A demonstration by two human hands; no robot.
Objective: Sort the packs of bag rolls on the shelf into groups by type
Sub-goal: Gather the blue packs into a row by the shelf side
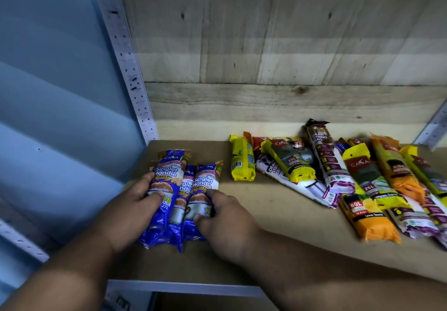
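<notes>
Three blue "Singlet Handle" packs lie side by side at the left of the brown shelf board point(266, 214). My left hand point(130, 209) grips the leftmost blue pack point(164, 173), fingers curled over its middle. My right hand point(222, 223) grips the rightmost blue pack point(205, 180) at its lower half. The middle blue pack point(185, 190) is partly hidden between them. A lone yellow pack point(242, 163) lies a little to the right. Further right is a mixed heap: yellow 25L packs point(290, 163), white drawstring packs point(324, 156) and orange 60L packs point(370, 219).
A perforated metal upright point(130, 69) stands at the shelf's left back corner, another bracket point(433, 129) at the right. A wooden plank wall point(290, 44) closes the back. Bare board shows between the blue group and the heap.
</notes>
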